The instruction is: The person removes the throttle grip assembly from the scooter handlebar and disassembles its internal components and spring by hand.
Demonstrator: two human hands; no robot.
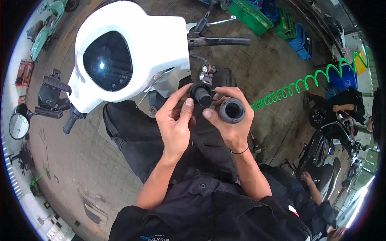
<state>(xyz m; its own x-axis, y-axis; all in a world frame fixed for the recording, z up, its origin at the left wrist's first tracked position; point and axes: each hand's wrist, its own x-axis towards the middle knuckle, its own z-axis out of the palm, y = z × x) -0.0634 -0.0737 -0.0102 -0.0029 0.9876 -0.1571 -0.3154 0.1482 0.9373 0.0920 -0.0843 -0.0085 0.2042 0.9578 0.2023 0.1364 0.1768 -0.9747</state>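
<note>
My left hand (pixel 175 120) is closed on a black cylindrical part (pixel 202 95) with a wider collar, the thumb resting on its side. Fingers of my right hand (pixel 237 128) also come close to this part from the other side. In that right hand sits a black handlebar grip (pixel 232 111), its hollow round end facing up. Just beyond the cylindrical part is a metal clamp-like piece (pixel 208 73) with a cable; how they join is hidden. The bare black handlebar tube (pixel 219 41) of a white scooter (pixel 167 40) lies past both hands.
A mirror (pixel 19 121) and left-side grip (pixel 72 119) stick out from the scooter. A coiled green hose (pixel 297 86) stretches across the right. Green (pixel 251 17) and blue crates (pixel 300 42) stand at the back. Other people work beside a black motorcycle (pixel 321 152) at right.
</note>
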